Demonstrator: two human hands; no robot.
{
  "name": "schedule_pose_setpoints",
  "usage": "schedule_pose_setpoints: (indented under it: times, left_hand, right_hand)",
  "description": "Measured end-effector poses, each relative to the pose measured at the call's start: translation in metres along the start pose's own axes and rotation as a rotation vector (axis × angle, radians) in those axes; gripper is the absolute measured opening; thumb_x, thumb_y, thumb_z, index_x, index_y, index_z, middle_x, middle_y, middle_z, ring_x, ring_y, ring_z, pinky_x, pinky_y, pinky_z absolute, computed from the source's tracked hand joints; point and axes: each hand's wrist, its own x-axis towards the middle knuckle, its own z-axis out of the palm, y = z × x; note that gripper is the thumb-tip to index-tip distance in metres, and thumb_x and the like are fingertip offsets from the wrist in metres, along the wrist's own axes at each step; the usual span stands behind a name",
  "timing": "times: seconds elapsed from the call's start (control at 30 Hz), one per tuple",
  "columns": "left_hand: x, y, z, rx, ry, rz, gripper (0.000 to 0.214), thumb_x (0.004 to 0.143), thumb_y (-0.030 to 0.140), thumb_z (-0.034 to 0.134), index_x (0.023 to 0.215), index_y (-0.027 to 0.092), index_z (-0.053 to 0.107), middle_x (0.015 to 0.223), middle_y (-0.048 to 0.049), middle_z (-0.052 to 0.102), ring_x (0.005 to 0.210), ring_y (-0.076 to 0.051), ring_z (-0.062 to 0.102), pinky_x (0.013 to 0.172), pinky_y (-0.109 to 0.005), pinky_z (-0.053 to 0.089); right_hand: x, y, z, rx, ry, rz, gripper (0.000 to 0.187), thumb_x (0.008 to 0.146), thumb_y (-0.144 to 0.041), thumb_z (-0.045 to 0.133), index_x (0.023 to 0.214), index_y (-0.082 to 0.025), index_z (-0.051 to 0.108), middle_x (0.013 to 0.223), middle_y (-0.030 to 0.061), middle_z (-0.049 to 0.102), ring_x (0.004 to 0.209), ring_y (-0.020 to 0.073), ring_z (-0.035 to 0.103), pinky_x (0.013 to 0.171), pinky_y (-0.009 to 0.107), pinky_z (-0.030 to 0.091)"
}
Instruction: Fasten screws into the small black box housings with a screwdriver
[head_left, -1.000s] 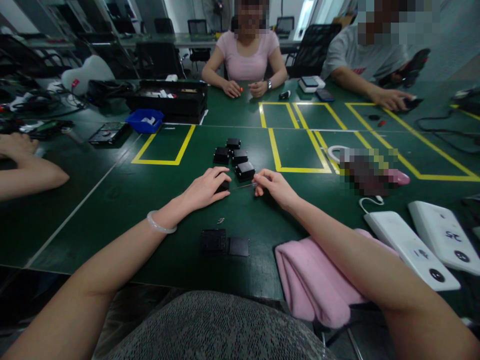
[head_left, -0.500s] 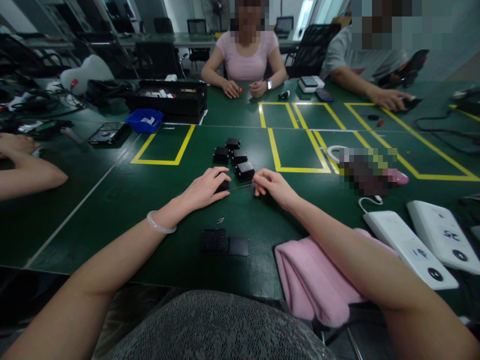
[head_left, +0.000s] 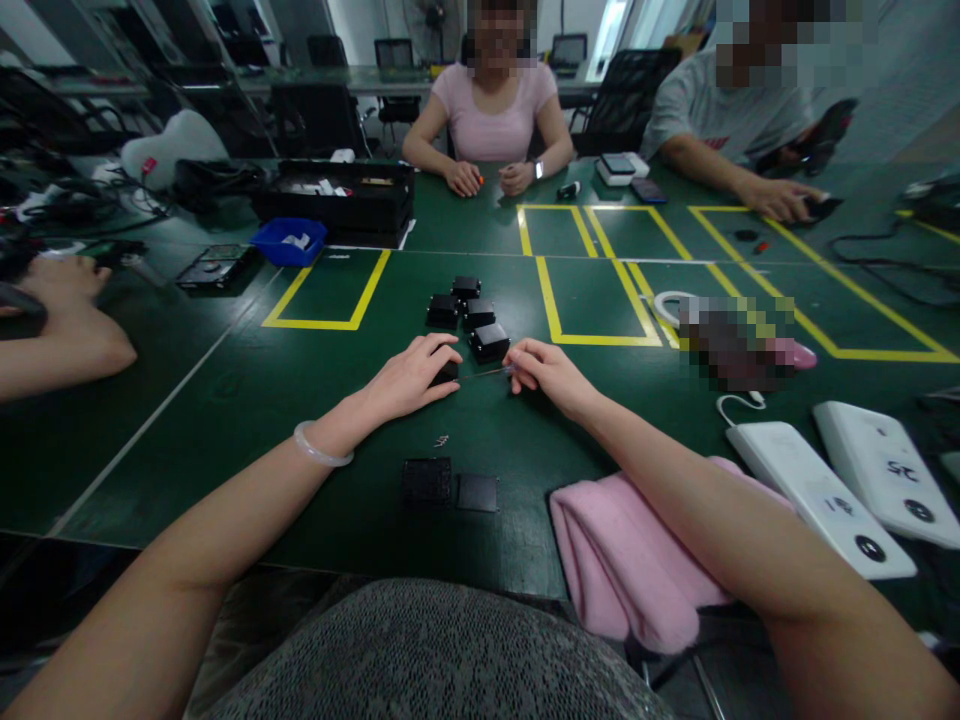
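Note:
My left hand (head_left: 411,377) lies curled over a small black box (head_left: 445,373) on the green table (head_left: 247,400) and holds it down. My right hand (head_left: 547,372) pinches the handle of a thin screwdriver (head_left: 486,373) whose tip points left at that box. Several more small black boxes (head_left: 471,308) sit in a cluster just beyond my hands. Nearer me lie a black square part (head_left: 427,481), a flat black lid (head_left: 478,492) and a few tiny screws (head_left: 442,440).
A folded pink cloth (head_left: 630,560) lies under my right forearm; two white devices (head_left: 862,490) lie at the right. A black crate (head_left: 337,200) and a blue tray (head_left: 289,240) stand at the back left. Two people sit across the table; another person's arm (head_left: 60,340) rests at the left.
My hands stay on the box and the screwdriver with hardly any shift. The arm of the person at the left has drawn its hand nearer to a dark object.

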Motion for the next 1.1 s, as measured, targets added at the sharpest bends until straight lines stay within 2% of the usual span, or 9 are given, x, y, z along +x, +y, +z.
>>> schedule_pose_setpoints:
  times: [0.07, 0.27, 0.37, 0.53, 0.73, 0.97, 1.1]
  left_hand:
    - [-0.0003, -0.0002, 0.0001, 0.0, 0.001, -0.002, 0.032, 0.098, 0.031, 0.067, 0.127, 0.021, 0.057, 0.151, -0.0137, 0.052, 0.132, -0.034, 0.057, 0.098, -0.051, 0.06]
    - [-0.0003, 0.0002, 0.0001, 0.02, 0.005, 0.008, 0.032, 0.098, 0.03, 0.067, 0.127, 0.02, 0.056, 0.15, -0.0146, 0.053, 0.131, -0.033, 0.057, 0.098, -0.051, 0.06]
    - [-0.0001, -0.0003, 0.0003, 0.018, 0.003, 0.009, 0.032, 0.099, 0.031, 0.066, 0.127, 0.02, 0.056, 0.151, -0.0148, 0.052, 0.131, -0.034, 0.057, 0.097, -0.05, 0.061]
    - [-0.0005, -0.0017, 0.0014, 0.01, 0.012, 0.015, 0.031, 0.099, 0.032, 0.065, 0.128, 0.022, 0.056, 0.151, -0.0139, 0.052, 0.132, -0.034, 0.057, 0.098, -0.051, 0.06]
    - [-0.0004, -0.0025, 0.0021, 0.016, 0.013, 0.017, 0.032, 0.099, 0.032, 0.066, 0.127, 0.021, 0.056, 0.151, -0.0145, 0.053, 0.132, -0.034, 0.057, 0.099, -0.052, 0.06]
    - [-0.0001, -0.002, 0.0017, 0.01, 0.011, 0.019, 0.032, 0.099, 0.032, 0.066, 0.127, 0.02, 0.056, 0.151, -0.0153, 0.053, 0.132, -0.034, 0.057, 0.1, -0.052, 0.059]
    - [-0.0002, -0.0017, 0.0015, 0.01, 0.008, 0.016, 0.032, 0.099, 0.032, 0.065, 0.127, 0.02, 0.056, 0.151, -0.015, 0.052, 0.132, -0.034, 0.057, 0.099, -0.051, 0.059]
  right_hand:
    - [0.0005, 0.0007, 0.0002, 0.006, 0.009, 0.0, 0.034, 0.084, -0.051, 0.074, 0.084, -0.021, 0.06, 0.046, -0.0104, 0.044, 0.05, 0.012, 0.054, 0.059, 0.027, 0.042]
    - [0.0002, 0.0014, 0.0006, 0.036, 0.051, -0.004, 0.032, 0.076, -0.041, 0.079, 0.09, -0.02, 0.059, 0.056, -0.0072, 0.059, 0.054, 0.0123, 0.058, 0.063, 0.028, 0.044]
    - [-0.0004, 0.0008, 0.0005, 0.038, 0.053, -0.002, 0.032, 0.078, -0.044, 0.077, 0.088, -0.02, 0.059, 0.055, -0.0072, 0.058, 0.055, 0.0126, 0.059, 0.064, 0.029, 0.044]
    - [-0.0002, 0.0002, -0.0001, 0.022, 0.026, 0.004, 0.034, 0.082, -0.051, 0.073, 0.086, -0.02, 0.059, 0.044, -0.0116, 0.043, 0.049, 0.0118, 0.053, 0.059, 0.028, 0.039]
    - [0.0008, 0.0004, 0.0014, 0.039, 0.057, 0.0, 0.036, 0.074, -0.046, 0.081, 0.087, -0.021, 0.058, 0.053, -0.0081, 0.056, 0.052, 0.0119, 0.057, 0.06, 0.028, 0.041]
    - [0.001, 0.0012, 0.0017, 0.033, 0.031, -0.006, 0.038, 0.082, -0.054, 0.075, 0.084, -0.021, 0.058, 0.046, -0.011, 0.045, 0.05, 0.0119, 0.054, 0.06, 0.028, 0.041]
    - [0.0008, 0.0013, 0.0009, 0.032, 0.049, -0.006, 0.037, 0.078, -0.049, 0.08, 0.086, -0.021, 0.057, 0.052, -0.0087, 0.055, 0.052, 0.0121, 0.056, 0.061, 0.028, 0.042]
